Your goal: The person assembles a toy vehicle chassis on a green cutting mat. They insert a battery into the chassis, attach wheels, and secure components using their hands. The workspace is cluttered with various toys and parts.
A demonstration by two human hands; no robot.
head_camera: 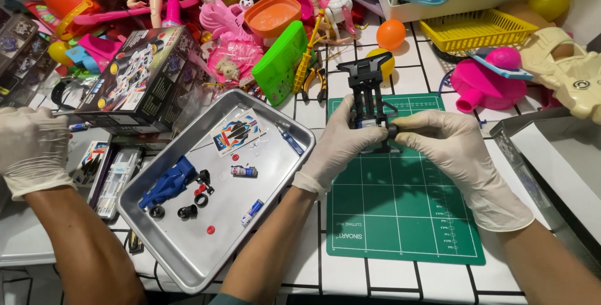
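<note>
Both my hands wear white gloves and meet over a green cutting mat [400, 217]. My left hand [338, 145] and my right hand [447, 148] together hold a black toy car chassis [368, 95], which stands upright on the mat. My right fingertips press a small black wheel [392, 131] at the chassis's side. Left of the mat, a metal tray [263, 242] holds a blue car body [168, 183], black tyres [188, 211], small red parts and a sticker sheet [236, 133].
Another gloved hand [30, 148] rests at the far left by a toy kit box [141, 76]. Piled toys, a doll, an orange bowl [272, 14], a green toy [280, 61], a yellow basket [476, 30] and a pink toy [488, 83] crowd the back. A metal box [557, 167] sits right.
</note>
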